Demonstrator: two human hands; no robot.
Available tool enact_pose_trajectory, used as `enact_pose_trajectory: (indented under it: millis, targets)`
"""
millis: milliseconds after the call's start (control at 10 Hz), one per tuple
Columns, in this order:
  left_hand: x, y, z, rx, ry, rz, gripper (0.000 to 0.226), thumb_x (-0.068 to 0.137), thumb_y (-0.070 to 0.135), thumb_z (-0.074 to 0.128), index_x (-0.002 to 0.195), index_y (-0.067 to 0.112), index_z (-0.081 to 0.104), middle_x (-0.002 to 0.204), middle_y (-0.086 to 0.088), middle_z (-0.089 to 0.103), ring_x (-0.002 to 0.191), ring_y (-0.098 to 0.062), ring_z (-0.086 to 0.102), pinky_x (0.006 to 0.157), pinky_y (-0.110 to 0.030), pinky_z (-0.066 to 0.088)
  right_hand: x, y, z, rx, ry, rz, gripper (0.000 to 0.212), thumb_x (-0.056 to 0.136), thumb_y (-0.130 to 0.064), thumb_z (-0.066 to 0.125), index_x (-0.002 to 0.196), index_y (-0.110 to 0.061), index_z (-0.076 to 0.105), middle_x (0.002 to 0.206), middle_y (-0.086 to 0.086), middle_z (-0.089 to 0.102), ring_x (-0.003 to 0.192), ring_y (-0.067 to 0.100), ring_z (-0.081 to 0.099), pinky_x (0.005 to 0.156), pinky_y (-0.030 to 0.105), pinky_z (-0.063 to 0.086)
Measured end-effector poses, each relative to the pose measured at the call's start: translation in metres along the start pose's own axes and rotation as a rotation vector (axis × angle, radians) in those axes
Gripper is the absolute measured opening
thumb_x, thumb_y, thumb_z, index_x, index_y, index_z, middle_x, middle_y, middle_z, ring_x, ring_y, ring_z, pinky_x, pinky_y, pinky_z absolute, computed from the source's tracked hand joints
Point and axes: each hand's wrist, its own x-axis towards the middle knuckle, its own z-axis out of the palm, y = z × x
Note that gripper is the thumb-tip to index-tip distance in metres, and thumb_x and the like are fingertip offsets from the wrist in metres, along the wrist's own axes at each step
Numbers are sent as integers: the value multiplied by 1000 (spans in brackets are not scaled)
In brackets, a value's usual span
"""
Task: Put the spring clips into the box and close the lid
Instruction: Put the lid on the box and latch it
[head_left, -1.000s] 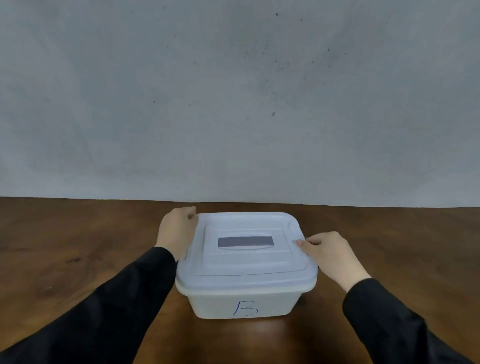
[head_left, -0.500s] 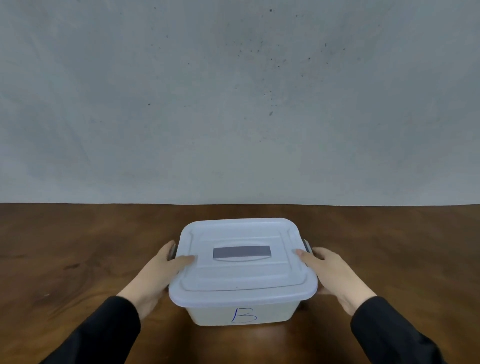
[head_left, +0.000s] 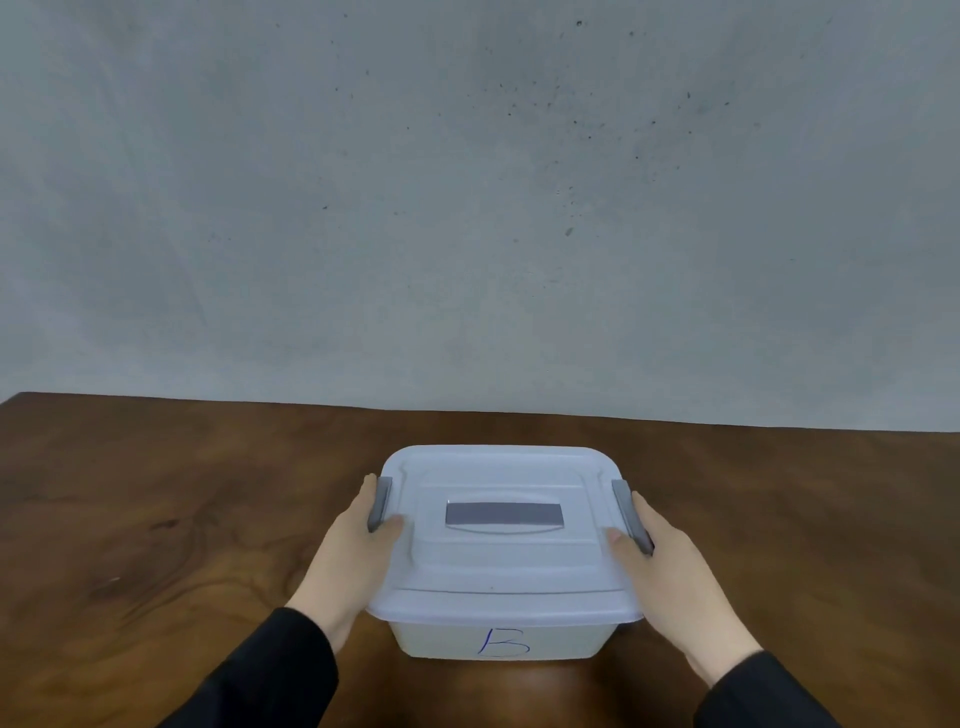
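A white plastic box (head_left: 498, 642) marked with a blue "B" stands on the wooden table (head_left: 156, 519), near its front. Its pale lid (head_left: 501, 561) lies flat on top, with a grey handle (head_left: 504, 515) in the middle. My left hand (head_left: 348, 556) grips the grey left latch (head_left: 380, 503), thumb on the lid. My right hand (head_left: 670, 571) holds the grey right latch (head_left: 631, 514) the same way. Both latches are folded up against the lid's edges. No spring clips are visible; the box's inside is hidden.
A bare grey wall (head_left: 467, 208) rises behind the table's far edge. Black sleeves (head_left: 270, 675) cover both forearms at the bottom of the view.
My hands dropped from the lid's top to the box's sides and swung both grey latches up onto the lid's edges. The view tilted a little.
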Motion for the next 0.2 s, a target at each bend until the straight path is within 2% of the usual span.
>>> enact_pose_trajectory:
  millis: [100,200]
  targets:
    - [0,1,1,40,-21,-8,62,104,28,46,158,30,15,123,13,56,107,-14,61,95,-40,55,-3,-5,0,-32,-8,0,36,104,-27,48,124,-53,32,98,-27,62,88,3,66,64,16,53]
    - [0,3,-5,64,-47,4,70,103,34,47,159,32,6,150,5,46,123,-21,56,104,-44,50,-9,-11,-2,1,-7,-3,36,103,-29,50,130,-50,37,109,-27,63,97,2,65,72,15,54]
